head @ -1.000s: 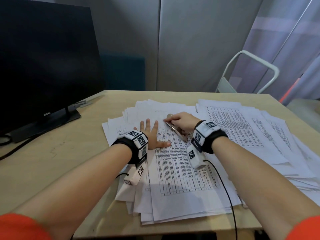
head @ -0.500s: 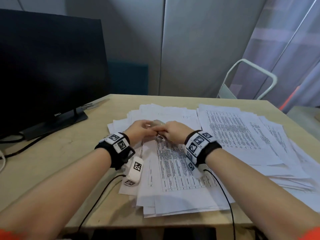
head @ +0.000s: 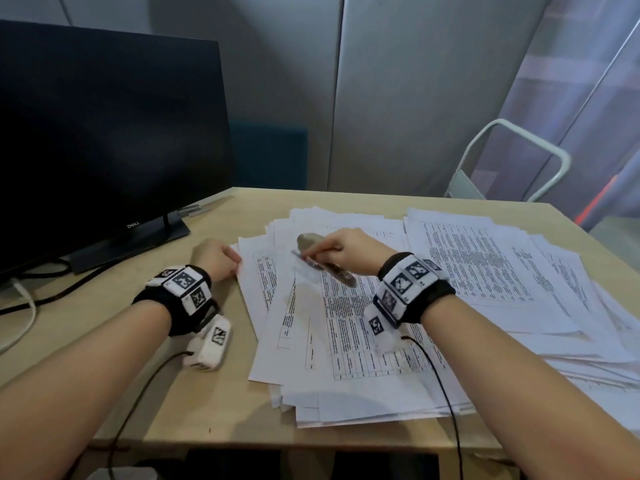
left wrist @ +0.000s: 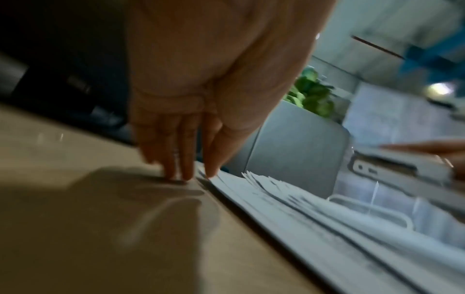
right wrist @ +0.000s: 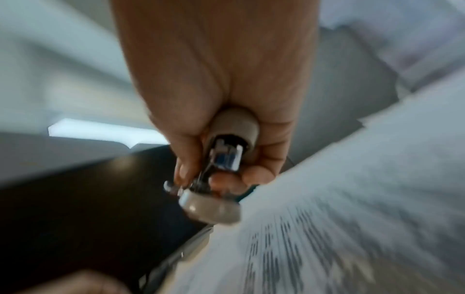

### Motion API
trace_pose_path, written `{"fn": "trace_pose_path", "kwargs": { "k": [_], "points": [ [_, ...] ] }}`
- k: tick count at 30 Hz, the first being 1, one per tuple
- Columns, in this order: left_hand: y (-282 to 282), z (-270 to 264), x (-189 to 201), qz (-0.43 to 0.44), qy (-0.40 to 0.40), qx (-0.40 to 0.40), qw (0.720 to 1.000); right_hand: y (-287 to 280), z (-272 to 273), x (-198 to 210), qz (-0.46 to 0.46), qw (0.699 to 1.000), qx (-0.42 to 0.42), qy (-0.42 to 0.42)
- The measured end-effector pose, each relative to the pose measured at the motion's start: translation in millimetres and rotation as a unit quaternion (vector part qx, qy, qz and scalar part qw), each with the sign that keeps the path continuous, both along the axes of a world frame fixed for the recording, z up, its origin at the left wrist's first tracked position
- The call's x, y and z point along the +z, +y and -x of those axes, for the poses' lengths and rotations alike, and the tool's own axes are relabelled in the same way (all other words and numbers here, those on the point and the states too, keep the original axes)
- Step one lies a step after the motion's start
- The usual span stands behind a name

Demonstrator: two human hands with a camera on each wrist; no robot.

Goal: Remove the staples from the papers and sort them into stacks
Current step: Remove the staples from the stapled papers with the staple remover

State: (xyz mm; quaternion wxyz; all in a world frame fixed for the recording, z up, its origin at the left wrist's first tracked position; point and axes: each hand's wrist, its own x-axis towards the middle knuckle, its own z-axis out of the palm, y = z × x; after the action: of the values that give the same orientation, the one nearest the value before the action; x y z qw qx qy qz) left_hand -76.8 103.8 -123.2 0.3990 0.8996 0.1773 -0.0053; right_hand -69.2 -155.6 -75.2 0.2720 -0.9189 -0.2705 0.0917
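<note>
Head view shows 2 spreads of papers [head: 346,344] covering the surface [head: 104,341], with the right hand [head: 349,249] above the nearer spread, curled round a stapler-like tool [head: 323,261]. To lift a staple cleanly, I'd pin the sheet flat beside it and slide the metal tip under. The left hand [head: 216,258] rests at the pile's left edge, its straight fingers [left wrist: 186,155] touching surface and paper, holding nothing.

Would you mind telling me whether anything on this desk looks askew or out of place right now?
Yes: the near stack of papers is fanned out, sheets skewed at different angles, edges ragged. The right stack is splayed too. A faint stain-like patch shows on the top sheet below the stapler gripped by the right hand. Nothing looks torn.
</note>
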Motion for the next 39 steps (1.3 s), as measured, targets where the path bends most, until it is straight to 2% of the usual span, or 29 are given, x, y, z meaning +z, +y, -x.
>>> {"fn": "trace_pose_path", "kwargs": {
  "k": [1, 2, 4, 6, 8, 10, 12, 14, 17, 20, 22, 24, 26, 29, 31, 34, 36, 39],
  "points": [
    [7.3, 0.5, 2.2, -0.112, 0.028, -0.012, 0.993, -7.6, -4.8, -7.6, -0.124, 0.990, -0.045, 0.056],
    [9.9, 2.9, 5.2, -0.186, 0.065, -0.020, 0.980, -14.6, -10.2, -16.9, -0.245, 0.958, -0.097, 0.110],
    [4.4, 3.3, 8.6, -0.251, 0.089, -0.035, 0.963, -25.7, -20.2, -38.1, -0.417, 0.869, -0.193, 0.184],
    [-13.5, 3.4, 13.2, -0.217, 0.001, -0.058, 0.974, -34.5, -25.2, -56.8, -0.502, 0.799, -0.255, 0.212],
    [-40.5, 4.0, 16.2, -0.138, -0.066, -0.122, 0.981, -43.6, -25.2, -68.1, -0.552, 0.751, -0.285, 0.225],
    [-68.4, 5.7, 19.2, -0.065, -0.006, -0.178, 0.982, -51.9, -22.7, -71.5, -0.593, 0.711, -0.290, 0.243],
    [-88.4, 2.8, 20.5, -0.042, 0.077, -0.180, 0.980, -56.5, -21.2, -72.1, -0.638, 0.666, -0.290, 0.256],
    [-99.9, -0.8, 22.4, -0.043, 0.096, -0.156, 0.982, -57.6, -21.6, -72.3, -0.653, 0.649, -0.290, 0.259],
    [-112.3, -3.5, 23.1, -0.003, 0.082, -0.125, 0.989, -56.5, -21.4, -72.4, -0.653, 0.651, -0.288, 0.259],
    [-123.0, -4.1, 19.2, 0.064, 0.101, -0.107, 0.987, -59.7, -23.0, -74.5, -0.677, 0.618, -0.296, 0.268],
    [-127.5, -2.6, 16.3, 0.103, 0.103, -0.098, 0.984, -61.3, -22.6, -74.4, -0.678, 0.607, -0.318, 0.266],
    [-126.7, 0.0, 14.9, 0.135, 0.091, -0.091, 0.982, -59.7, -22.3, -74.6, -0.651, 0.622, -0.347, 0.263],
    [-123.6, 4.2, 12.7, 0.164, 0.082, -0.079, 0.980, -57.7, -20.3, -69.8, -0.612, 0.652, -0.374, 0.245],
    [-113.9, 6.2, 10.5, 0.276, 0.040, -0.064, 0.958, -61.6, -15.4, -57.9, -0.550, 0.735, -0.361, 0.164],
    [-108.9, 12.2, 18.2, 0.317, 0.003, -0.071, 0.946, -73.8, -11.8, -50.0, -0.505, 0.782, -0.354, 0.091],
    [-99.4, 16.6, 29.4, 0.341, -0.050, -0.099, 0.933, -92.8, -12.0, -46.6, -0.454, 0.822, -0.328, 0.105],
    [-94.6, 15.0, 30.0, 0.346, -0.069, -0.116, 0.928, -99.2, -11.4, -45.8, -0.437, 0.836, -0.316, 0.104],
    [-88.7, 13.6, 26.2, 0.351, -0.071, -0.119, 0.926, -107.5, -9.9, -44.5, -0.382, 0.861, -0.335, 0.009]
  ]
}}
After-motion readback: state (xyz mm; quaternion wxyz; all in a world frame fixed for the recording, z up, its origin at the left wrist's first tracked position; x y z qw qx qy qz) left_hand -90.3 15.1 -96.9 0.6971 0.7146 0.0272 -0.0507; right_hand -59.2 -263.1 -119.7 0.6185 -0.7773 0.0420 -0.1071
